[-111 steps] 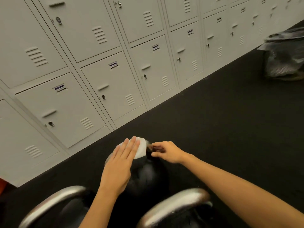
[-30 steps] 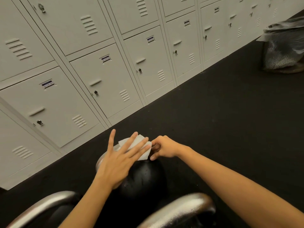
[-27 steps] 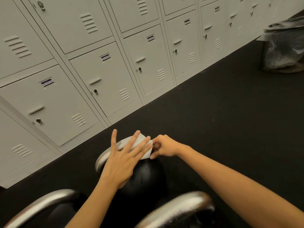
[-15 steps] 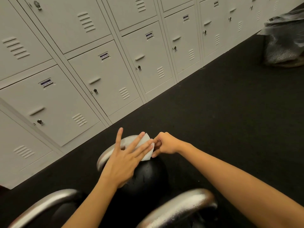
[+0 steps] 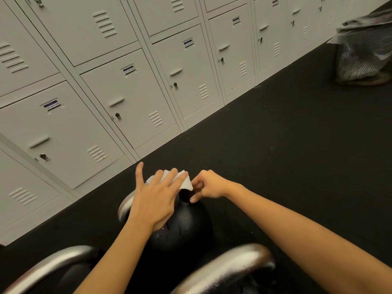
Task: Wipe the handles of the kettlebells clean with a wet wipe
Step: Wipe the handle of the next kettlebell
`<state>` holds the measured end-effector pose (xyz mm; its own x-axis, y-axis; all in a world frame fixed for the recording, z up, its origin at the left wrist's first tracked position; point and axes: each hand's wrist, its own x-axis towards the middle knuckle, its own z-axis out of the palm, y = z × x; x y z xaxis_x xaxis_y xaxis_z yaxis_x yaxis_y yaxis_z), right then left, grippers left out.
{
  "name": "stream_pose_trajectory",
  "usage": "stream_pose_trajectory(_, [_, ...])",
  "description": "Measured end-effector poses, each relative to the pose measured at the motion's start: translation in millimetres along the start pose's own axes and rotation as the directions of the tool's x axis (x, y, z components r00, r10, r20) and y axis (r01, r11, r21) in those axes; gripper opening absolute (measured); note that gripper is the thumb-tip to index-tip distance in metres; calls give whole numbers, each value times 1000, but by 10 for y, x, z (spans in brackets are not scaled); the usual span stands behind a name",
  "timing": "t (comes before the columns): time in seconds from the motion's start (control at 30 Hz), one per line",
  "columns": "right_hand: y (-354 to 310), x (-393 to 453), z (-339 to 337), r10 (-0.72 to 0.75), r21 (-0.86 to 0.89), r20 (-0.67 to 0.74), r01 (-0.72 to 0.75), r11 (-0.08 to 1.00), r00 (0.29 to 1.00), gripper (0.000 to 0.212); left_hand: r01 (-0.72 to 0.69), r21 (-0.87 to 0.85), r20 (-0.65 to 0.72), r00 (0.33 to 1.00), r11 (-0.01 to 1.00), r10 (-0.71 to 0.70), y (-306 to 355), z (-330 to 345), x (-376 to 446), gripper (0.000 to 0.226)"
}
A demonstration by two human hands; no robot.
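A black kettlebell stands on the dark floor; only the left bend of its silver handle shows. A white wet wipe is draped over the handle's top. My left hand lies flat on the wipe with fingers spread, pressing it onto the handle. My right hand pinches the wipe's right corner beside the handle's right leg. Two more kettlebells sit nearest me, their silver handles at the bottom left and bottom right.
A wall of grey lockers runs along the left and back. The floor is black rubber matting. A mesh bin lined with a plastic bag stands at the far right.
My left hand has slid a little to the left along the handle with the wipe, fingers spreading wider. My right hand stays pinched at the wipe's right corner.
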<state>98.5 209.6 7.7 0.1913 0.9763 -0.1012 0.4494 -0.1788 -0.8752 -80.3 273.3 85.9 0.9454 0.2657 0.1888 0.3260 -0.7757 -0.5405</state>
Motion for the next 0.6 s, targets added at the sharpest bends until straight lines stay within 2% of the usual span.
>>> stream_pose_trajectory(0.1, [-20,6,4,14,-9,8,-14,1000,1000,51,74,-57,-19,997,996,-76,25,-8,-43,47])
stream_pose_trajectory(0.2, [-48,-2,-7,5,-60,12,-4,998,1000,39,-52,36,18,998,998,52,103,-25,62,35])
stream_pose_trajectory(0.27, [-64,-7,-11,-1,-92,15,2,996,1000,34,-82,64,50,996,995,79,123,-40,126,28])
stream_pose_trajectory(0.43, [-80,-65,-15,1,-64,14,0,998,1000,35,20,14,56,998,1000,-21,138,-27,131,38])
stream_pose_trajectory(0.6, [-127,-109,-28,30,-59,35,-28,998,999,42,175,-113,101,981,978,-164,135,-68,82,50])
